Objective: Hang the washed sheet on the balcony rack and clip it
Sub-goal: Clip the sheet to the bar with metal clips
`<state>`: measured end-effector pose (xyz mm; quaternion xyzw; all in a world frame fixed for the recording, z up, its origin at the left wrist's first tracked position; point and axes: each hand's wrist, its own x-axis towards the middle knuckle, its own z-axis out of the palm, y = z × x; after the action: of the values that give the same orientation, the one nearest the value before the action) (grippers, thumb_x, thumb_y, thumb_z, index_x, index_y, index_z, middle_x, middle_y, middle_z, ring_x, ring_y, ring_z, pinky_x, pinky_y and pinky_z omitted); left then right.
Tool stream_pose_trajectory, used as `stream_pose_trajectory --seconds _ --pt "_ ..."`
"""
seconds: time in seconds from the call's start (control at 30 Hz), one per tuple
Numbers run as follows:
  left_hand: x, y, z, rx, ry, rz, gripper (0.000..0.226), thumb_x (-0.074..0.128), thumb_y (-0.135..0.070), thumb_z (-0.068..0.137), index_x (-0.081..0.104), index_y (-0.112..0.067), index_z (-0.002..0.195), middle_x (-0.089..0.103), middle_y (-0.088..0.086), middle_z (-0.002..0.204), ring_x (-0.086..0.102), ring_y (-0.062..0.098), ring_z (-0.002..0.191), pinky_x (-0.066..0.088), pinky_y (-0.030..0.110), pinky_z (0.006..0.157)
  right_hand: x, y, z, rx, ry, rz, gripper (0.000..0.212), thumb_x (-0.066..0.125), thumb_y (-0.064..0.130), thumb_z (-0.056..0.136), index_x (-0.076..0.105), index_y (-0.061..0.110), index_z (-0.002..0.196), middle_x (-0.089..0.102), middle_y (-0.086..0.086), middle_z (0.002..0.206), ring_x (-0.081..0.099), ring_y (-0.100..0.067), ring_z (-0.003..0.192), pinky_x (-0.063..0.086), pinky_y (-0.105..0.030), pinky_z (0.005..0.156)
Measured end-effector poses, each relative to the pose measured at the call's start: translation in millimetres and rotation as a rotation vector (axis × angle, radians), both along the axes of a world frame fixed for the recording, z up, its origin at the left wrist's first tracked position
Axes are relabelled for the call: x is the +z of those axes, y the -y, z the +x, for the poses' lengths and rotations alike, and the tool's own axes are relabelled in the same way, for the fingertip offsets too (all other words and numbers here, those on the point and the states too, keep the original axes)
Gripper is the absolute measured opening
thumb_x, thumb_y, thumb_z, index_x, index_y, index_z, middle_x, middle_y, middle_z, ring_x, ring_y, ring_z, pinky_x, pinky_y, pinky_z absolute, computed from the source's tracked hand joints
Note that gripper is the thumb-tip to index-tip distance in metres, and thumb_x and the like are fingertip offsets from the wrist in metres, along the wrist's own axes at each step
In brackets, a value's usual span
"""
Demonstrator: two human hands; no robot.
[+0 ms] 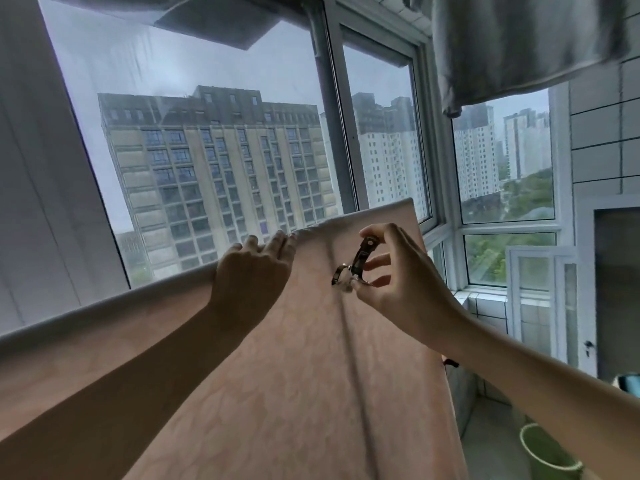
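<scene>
The pink sheet (277, 358) hangs draped over the rack. The left hand (252, 271) rests flat on its top fold, fingers straight. The right hand (398, 275) pinches a metal clip (356, 263) just before the sheet. Grey cloth (519, 46) hangs above right; a green bucket (543, 452) stands below.

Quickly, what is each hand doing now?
Left hand: open, fingers resting on the sheet top edge.
Right hand: holding a metal clip.
</scene>
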<state>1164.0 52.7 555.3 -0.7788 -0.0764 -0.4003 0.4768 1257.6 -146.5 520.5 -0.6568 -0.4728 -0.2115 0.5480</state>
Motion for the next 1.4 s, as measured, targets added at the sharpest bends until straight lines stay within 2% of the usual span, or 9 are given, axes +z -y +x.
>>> stream_pose_trajectory --seconds 0.17,0.43,0.6,0.67,0.77,0.9,1.03,1.13,1.4 --pt "-1.9 -0.1 35.1 0.002 0.010 -0.041 0.036 0.061 -0.017 0.091 0.061 -0.012 0.127 0.067 0.009 0.122 0.070 0.032 0.080 0.053 0.035 0.060 8.2 5.4 36.9 -0.009 0.041 -0.009 0.062 0.080 0.022 0.073 0.047 0.019 0.125 0.054 0.008 0.114 0.059 -0.003 0.094 0.055 -0.023 0.071" --pt "1.4 13.0 86.8 -0.025 0.051 -0.112 0.037 0.059 -0.031 0.092 0.063 -0.015 0.126 0.067 0.005 0.121 0.071 0.026 0.076 0.053 0.031 0.057 29.1 17.5 99.6 0.039 0.138 -0.043 0.062 0.080 0.023 0.072 0.047 0.020 0.125 0.051 0.013 0.110 0.058 0.000 0.093 0.053 -0.027 0.077" --pt "15.7 27.4 111.6 -0.011 0.058 -0.250 0.034 0.051 -0.037 0.095 0.069 -0.016 0.115 0.073 0.001 0.084 0.064 0.020 0.049 0.045 0.025 0.042 41.0 23.1 139.5 0.035 0.201 -0.058 0.065 0.077 0.034 0.077 0.046 0.016 0.131 0.051 0.004 0.116 0.058 -0.007 0.097 0.053 -0.031 0.085" --pt "22.2 32.1 121.0 -0.004 0.071 -0.358 0.037 0.045 -0.043 0.095 0.069 -0.018 0.108 0.072 -0.001 0.082 0.067 0.020 0.057 0.051 0.030 0.050 44.3 22.6 152.1 0.049 0.221 -0.070 0.066 0.078 0.033 0.077 0.046 0.015 0.132 0.049 0.004 0.114 0.058 -0.008 0.097 0.053 -0.031 0.086" --pt "29.0 34.9 137.0 -0.008 0.071 -0.537 0.034 0.045 -0.048 0.096 0.065 -0.023 0.107 0.071 -0.004 0.096 0.069 0.019 0.079 0.051 0.032 0.068 51.1 22.0 170.1 0.060 0.244 -0.086 0.068 0.077 0.026 0.078 0.044 0.010 0.135 0.046 0.002 0.115 0.057 -0.011 0.099 0.051 -0.029 0.089" --pt "31.3 35.3 153.5 0.013 0.051 -0.545 0.030 0.049 -0.048 0.095 0.065 -0.023 0.099 0.071 -0.003 0.091 0.067 0.017 0.079 0.042 0.026 0.064 63.1 21.0 196.1 0.019 0.350 -0.134 0.067 0.079 0.024 0.076 0.047 0.009 0.133 0.052 -0.003 0.120 0.056 -0.014 0.105 0.048 -0.032 0.095" --pt "37.4 34.9 168.9 0.031 0.012 -0.628 0.028 0.054 -0.048 0.093 0.065 -0.024 0.096 0.069 -0.002 0.087 0.065 0.017 0.077 0.048 0.029 0.066 74.5 18.2 219.5 -0.024 0.494 -0.195 0.073 0.080 0.026 0.074 0.047 0.010 0.137 0.056 -0.002 0.126 0.050 -0.017 0.115 0.041 -0.027 0.099" --pt "37.6 35.2 174.7 0.050 0.016 -0.627 0.026 0.057 -0.049 0.091 0.065 -0.024 0.095 0.069 -0.003 0.086 0.064 0.016 0.076 0.044 0.028 0.066 84.0 14.3 231.0 -0.064 0.561 -0.186 0.072 0.080 0.026 0.071 0.051 0.013 0.135 0.060 -0.001 0.126 0.046 -0.019 0.114 0.042 -0.034 0.096" --pt "35.4 32.5 176.0 0.085 0.039 -0.603 0.031 0.053 -0.053 0.091 0.067 -0.027 0.099 0.071 -0.005 0.088 0.065 0.016 0.078 0.048 0.030 0.071 95.1 -10.1 247.3 -0.014 0.530 -0.152 0.060 0.081 0.029 0.068 0.062 0.023 0.124 0.065 0.009 0.115 0.039 -0.014 0.101 0.040 -0.034 0.087"
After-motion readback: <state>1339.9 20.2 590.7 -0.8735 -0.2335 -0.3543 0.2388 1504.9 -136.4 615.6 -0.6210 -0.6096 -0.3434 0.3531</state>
